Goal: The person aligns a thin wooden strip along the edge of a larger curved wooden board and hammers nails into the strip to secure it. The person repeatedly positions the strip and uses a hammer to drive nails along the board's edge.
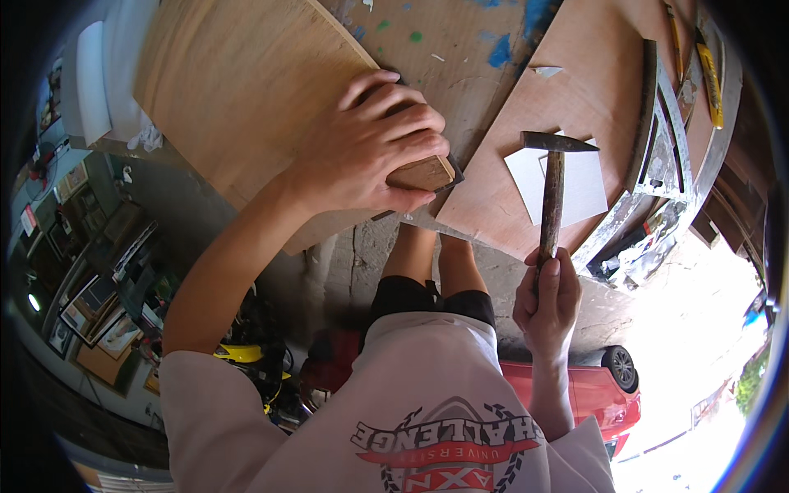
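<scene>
My left hand is closed over a short wooden piece with a dark edge, at the right edge of a large plywood board. Its fingers curl over the far side and the thumb lies along the near side, hiding much of the piece. A hammer with a worn wooden handle is in my right hand, gripped low on the handle. The hammer's dark metal head is up, above some white sheets, and apart from the wooden piece. Whether any nail is there, I cannot tell.
Another plywood sheet lies on the paint-spotted worktop. To the right are a curved metal part and a yellow cutter knife. White rolls stand at far left; a red car is behind me.
</scene>
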### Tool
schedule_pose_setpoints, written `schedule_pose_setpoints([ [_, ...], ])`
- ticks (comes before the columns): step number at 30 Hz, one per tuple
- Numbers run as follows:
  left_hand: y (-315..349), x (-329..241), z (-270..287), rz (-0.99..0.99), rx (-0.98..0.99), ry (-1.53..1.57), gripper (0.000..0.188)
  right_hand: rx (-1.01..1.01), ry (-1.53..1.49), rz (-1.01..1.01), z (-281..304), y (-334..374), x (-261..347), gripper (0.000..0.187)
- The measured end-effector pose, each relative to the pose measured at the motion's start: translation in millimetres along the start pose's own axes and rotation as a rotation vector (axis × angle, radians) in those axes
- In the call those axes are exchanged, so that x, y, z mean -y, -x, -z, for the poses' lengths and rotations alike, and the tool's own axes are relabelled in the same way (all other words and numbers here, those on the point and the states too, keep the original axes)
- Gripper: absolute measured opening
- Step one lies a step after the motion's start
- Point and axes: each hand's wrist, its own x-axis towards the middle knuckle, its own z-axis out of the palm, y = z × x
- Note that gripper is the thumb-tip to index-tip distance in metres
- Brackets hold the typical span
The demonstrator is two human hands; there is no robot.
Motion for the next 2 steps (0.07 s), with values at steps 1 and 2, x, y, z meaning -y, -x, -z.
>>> schedule_pose_setpoints([
  [1, 0.3, -0.1, -0.3, 0.001, -0.002, 0.003, 0.046, -0.022, -0.018, 0.001, -2.2, 1.7, -2.1, 0.035],
  [2, 0.2, 0.2, -0.6, 0.002, 0.009, -0.007, 0.046, 0.011, 0.086, -0.075, -3.7, 4.6, -3.3, 0.037],
])
